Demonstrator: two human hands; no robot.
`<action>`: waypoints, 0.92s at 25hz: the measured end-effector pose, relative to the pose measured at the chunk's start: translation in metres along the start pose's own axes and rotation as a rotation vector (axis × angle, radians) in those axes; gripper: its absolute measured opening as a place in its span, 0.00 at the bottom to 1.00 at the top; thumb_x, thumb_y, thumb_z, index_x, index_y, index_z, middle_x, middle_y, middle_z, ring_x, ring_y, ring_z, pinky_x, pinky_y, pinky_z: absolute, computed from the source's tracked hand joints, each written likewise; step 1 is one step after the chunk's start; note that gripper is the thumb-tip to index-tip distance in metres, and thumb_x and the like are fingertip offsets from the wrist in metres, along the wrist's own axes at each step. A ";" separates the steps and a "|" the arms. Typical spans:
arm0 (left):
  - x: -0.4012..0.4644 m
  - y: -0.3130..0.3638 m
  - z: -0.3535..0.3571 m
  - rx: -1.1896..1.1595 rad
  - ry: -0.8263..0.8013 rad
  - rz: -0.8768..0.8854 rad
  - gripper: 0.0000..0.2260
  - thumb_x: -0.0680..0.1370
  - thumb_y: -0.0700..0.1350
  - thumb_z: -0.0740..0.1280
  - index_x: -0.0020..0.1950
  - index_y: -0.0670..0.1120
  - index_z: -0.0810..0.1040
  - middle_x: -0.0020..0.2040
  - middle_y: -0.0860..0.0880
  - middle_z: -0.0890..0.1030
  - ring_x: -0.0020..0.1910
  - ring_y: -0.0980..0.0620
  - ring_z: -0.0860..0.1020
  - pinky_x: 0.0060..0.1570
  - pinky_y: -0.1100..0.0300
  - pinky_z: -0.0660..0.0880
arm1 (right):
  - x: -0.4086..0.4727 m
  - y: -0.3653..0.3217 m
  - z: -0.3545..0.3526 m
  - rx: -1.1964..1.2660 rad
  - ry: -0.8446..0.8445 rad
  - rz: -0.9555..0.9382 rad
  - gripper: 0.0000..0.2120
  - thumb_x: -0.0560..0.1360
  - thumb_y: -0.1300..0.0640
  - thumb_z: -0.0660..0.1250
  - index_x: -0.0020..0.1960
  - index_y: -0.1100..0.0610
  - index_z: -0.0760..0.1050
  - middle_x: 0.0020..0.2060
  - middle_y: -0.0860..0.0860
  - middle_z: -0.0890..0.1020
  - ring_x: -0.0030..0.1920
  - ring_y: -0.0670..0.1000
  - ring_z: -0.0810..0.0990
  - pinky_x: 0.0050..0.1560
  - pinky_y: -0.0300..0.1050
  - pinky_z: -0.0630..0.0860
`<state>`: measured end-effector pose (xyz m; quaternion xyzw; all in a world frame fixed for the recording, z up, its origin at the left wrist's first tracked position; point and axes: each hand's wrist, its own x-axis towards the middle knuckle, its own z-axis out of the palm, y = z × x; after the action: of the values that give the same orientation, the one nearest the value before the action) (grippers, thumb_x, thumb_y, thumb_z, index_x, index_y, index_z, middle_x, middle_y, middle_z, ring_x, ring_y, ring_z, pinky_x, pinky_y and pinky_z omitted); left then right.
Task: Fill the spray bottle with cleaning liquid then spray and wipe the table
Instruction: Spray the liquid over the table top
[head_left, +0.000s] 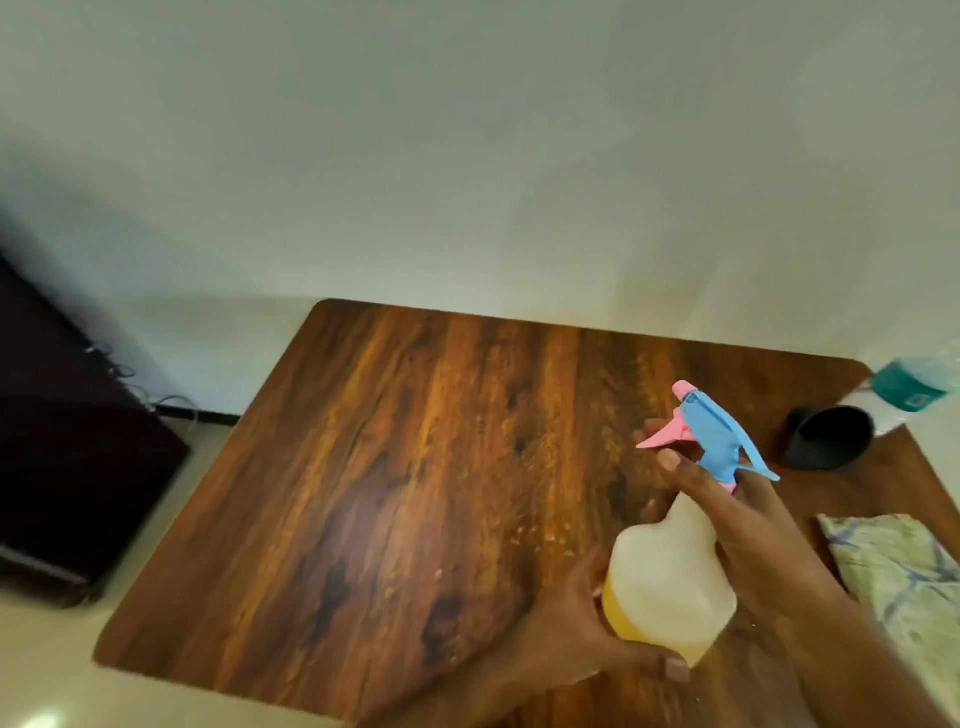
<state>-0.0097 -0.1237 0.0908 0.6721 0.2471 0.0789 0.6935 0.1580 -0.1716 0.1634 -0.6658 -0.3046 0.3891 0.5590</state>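
A translucent spray bottle (670, 577) with yellow liquid in its lower part and a blue and pink trigger head is held above the wooden table (405, 467), nozzle pointing away and left. My left hand (576, 639) grips the bottle's base from below. My right hand (743, 525) is curled round the bottle's neck, fingers near the pink trigger. Fine droplets speckle the table surface in front of the bottle. A folded patterned cloth (904, 577) lies on the table at the right.
A black funnel (826, 436) lies on its side at the table's far right. Beyond it a clear bottle with teal liquid (914, 384) shows at the frame edge. A dark cabinet (67, 441) stands on the floor to the left. A wall runs behind the table.
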 end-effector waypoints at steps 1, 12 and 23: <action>-0.006 -0.003 -0.003 0.021 0.003 -0.028 0.35 0.69 0.52 0.79 0.60 0.81 0.62 0.58 0.82 0.69 0.60 0.80 0.68 0.53 0.83 0.65 | 0.001 0.003 0.010 -0.009 -0.020 0.019 0.24 0.59 0.30 0.74 0.50 0.40 0.81 0.43 0.49 0.87 0.45 0.53 0.86 0.45 0.49 0.82; -0.075 -0.105 -0.089 0.157 0.263 -0.361 0.44 0.58 0.70 0.78 0.71 0.64 0.67 0.61 0.69 0.74 0.59 0.65 0.75 0.51 0.73 0.72 | 0.022 0.075 0.114 -0.418 -0.330 0.111 0.08 0.76 0.48 0.71 0.54 0.46 0.78 0.41 0.42 0.82 0.42 0.44 0.82 0.42 0.33 0.75; -0.114 -0.134 -0.117 0.063 0.608 -0.418 0.16 0.68 0.52 0.78 0.51 0.62 0.77 0.50 0.60 0.82 0.51 0.59 0.81 0.46 0.68 0.78 | 0.029 0.104 0.157 -0.744 -0.194 0.173 0.14 0.74 0.44 0.72 0.50 0.52 0.73 0.36 0.45 0.77 0.37 0.46 0.78 0.32 0.31 0.67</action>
<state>-0.1906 -0.0812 -0.0091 0.5740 0.5762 0.1240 0.5685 0.0348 -0.0871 0.0451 -0.8064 -0.4189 0.3589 0.2132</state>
